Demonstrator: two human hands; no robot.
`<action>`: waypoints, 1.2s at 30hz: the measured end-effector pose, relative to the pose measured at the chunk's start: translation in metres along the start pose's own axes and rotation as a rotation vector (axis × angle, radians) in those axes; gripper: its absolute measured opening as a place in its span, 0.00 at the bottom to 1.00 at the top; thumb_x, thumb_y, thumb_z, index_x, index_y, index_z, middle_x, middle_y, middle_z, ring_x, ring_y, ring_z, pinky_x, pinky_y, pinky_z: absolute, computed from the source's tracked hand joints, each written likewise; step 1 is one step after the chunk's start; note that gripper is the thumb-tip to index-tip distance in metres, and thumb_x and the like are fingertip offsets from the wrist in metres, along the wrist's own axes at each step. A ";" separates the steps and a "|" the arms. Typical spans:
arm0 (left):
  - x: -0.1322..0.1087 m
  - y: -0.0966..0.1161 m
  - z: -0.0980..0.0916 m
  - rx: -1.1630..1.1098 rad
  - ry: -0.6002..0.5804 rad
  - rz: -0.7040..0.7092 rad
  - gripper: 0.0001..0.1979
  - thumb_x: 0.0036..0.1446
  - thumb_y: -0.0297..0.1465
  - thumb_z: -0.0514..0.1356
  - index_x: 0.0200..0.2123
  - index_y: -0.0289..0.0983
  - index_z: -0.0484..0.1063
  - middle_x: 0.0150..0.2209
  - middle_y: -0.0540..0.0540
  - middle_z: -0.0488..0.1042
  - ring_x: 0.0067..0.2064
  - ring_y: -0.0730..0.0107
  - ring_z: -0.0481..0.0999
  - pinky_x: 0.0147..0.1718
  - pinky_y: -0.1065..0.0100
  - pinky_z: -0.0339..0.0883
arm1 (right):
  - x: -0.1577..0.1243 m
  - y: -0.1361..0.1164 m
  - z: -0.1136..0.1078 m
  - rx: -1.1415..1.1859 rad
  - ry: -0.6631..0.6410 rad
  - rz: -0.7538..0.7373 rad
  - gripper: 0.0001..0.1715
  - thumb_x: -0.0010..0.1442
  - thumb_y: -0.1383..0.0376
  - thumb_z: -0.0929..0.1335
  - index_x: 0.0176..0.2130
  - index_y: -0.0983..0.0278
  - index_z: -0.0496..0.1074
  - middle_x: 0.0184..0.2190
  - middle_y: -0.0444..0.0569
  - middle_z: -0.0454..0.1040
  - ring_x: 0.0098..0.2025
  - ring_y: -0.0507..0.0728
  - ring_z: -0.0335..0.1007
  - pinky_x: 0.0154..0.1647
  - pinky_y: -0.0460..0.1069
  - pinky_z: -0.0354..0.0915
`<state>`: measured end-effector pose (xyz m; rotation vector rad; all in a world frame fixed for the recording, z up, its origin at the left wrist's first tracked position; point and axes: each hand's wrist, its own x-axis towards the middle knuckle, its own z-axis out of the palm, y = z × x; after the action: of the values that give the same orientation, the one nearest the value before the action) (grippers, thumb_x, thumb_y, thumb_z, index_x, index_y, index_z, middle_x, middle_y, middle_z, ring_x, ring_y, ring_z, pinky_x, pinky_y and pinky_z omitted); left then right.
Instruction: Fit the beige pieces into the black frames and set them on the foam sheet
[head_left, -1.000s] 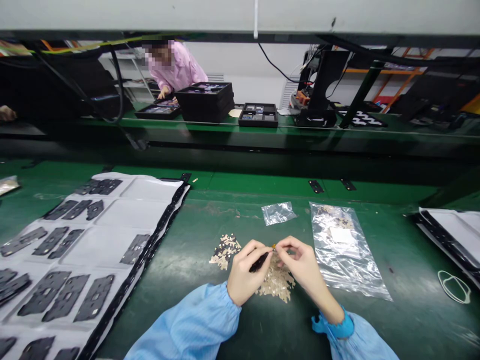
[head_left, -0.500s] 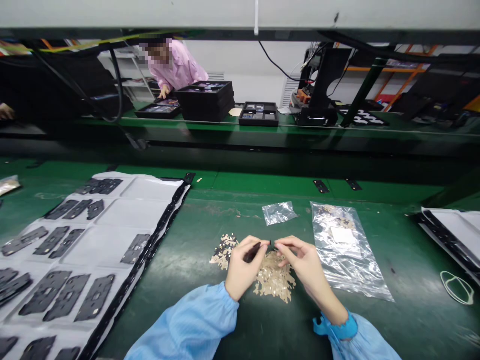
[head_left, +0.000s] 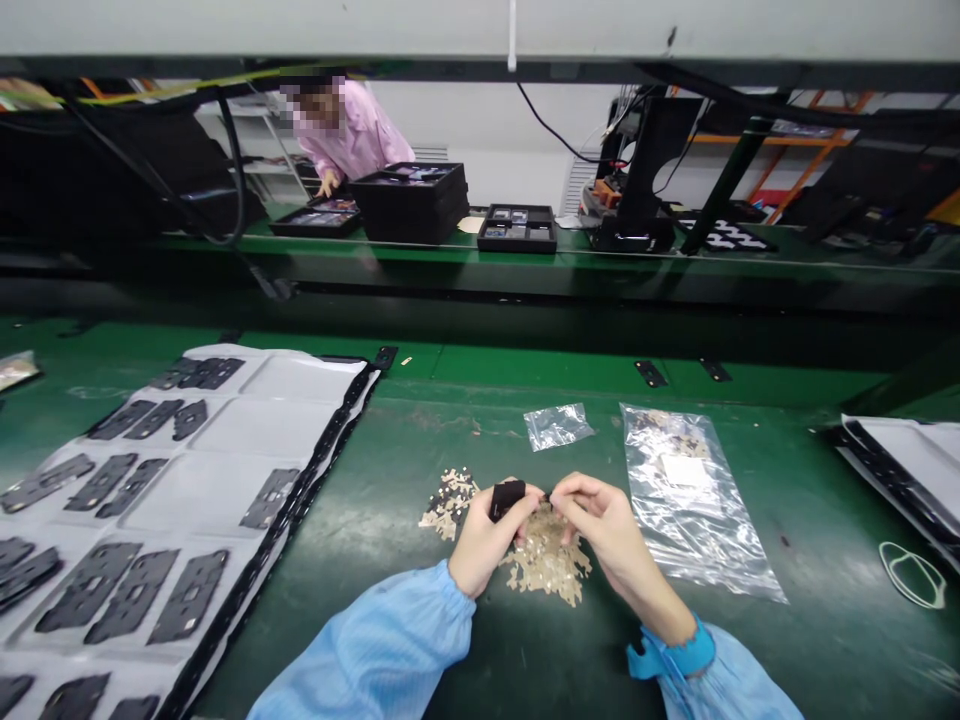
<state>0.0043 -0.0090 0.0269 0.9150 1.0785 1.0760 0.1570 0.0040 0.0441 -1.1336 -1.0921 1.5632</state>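
Note:
My left hand (head_left: 484, 545) is closed on a small flat black part (head_left: 507, 497), held up above the green bench. My right hand (head_left: 604, 525) pinches at the right end of that part with thumb and forefinger; what lies between its fingertips is too small to make out. Both hands hover over a heap of small tan flat pieces (head_left: 546, 562). A smaller scatter of tan and dark pieces (head_left: 448, 497) lies just left of my left hand.
A white sheet with several black flat parts (head_left: 150, 500) covers the left of the bench. A small clear bag (head_left: 556, 426) and a larger clear bag (head_left: 686, 500) lie beyond and right of my hands. Black trays (head_left: 517, 228) and a person in pink (head_left: 352, 130) stand at the far bench.
My left hand has turned the black part, so its broad face now shows instead of its thin edge. My right hand stays pinched at its right end. Both hands shifted slightly.

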 end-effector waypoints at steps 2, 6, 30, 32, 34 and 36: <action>0.001 -0.001 -0.002 -0.094 0.039 0.023 0.07 0.52 0.33 0.57 0.34 0.35 0.69 0.20 0.54 0.67 0.17 0.78 0.64 0.18 0.74 0.59 | -0.001 0.001 0.002 0.017 0.028 -0.036 0.12 0.49 0.58 0.73 0.26 0.64 0.73 0.25 0.43 0.65 0.23 0.50 0.61 0.18 0.44 0.65; 0.009 -0.002 -0.012 -0.148 0.198 0.065 0.02 0.50 0.29 0.54 0.29 0.38 0.62 0.22 0.54 0.70 0.20 0.74 0.72 0.21 0.72 0.66 | -0.005 0.000 0.004 0.049 0.006 -0.020 0.10 0.51 0.59 0.73 0.29 0.63 0.75 0.27 0.44 0.66 0.26 0.51 0.62 0.21 0.44 0.65; 0.013 0.005 -0.012 0.120 0.196 0.168 0.14 0.54 0.33 0.60 0.44 0.35 0.69 0.40 0.42 0.78 0.41 0.63 0.78 0.39 0.69 0.71 | -0.008 -0.003 0.007 0.066 -0.134 0.181 0.14 0.56 0.57 0.69 0.37 0.63 0.79 0.46 0.53 0.69 0.35 0.55 0.70 0.25 0.45 0.70; 0.013 0.005 -0.013 0.120 0.197 0.169 0.14 0.54 0.34 0.60 0.43 0.35 0.69 0.40 0.41 0.78 0.42 0.63 0.78 0.39 0.69 0.71 | -0.008 -0.002 0.008 0.070 -0.133 0.181 0.15 0.56 0.57 0.69 0.38 0.62 0.79 0.46 0.53 0.69 0.35 0.54 0.69 0.24 0.45 0.70; 0.013 0.005 -0.013 0.122 0.197 0.169 0.14 0.54 0.34 0.60 0.43 0.35 0.69 0.40 0.41 0.78 0.41 0.63 0.78 0.39 0.69 0.71 | -0.007 -0.002 0.008 0.077 -0.130 0.185 0.14 0.56 0.57 0.69 0.38 0.63 0.79 0.46 0.53 0.69 0.34 0.54 0.68 0.23 0.45 0.70; 0.013 0.006 -0.013 0.125 0.196 0.168 0.14 0.54 0.34 0.60 0.43 0.35 0.69 0.40 0.41 0.78 0.41 0.63 0.78 0.39 0.69 0.71 | -0.006 0.000 0.008 0.089 -0.127 0.191 0.14 0.56 0.57 0.69 0.38 0.63 0.79 0.46 0.53 0.69 0.33 0.53 0.67 0.23 0.44 0.70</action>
<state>-0.0082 0.0053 0.0264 1.0300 1.2587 1.2684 0.1507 -0.0024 0.0469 -1.1169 -1.0087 1.8369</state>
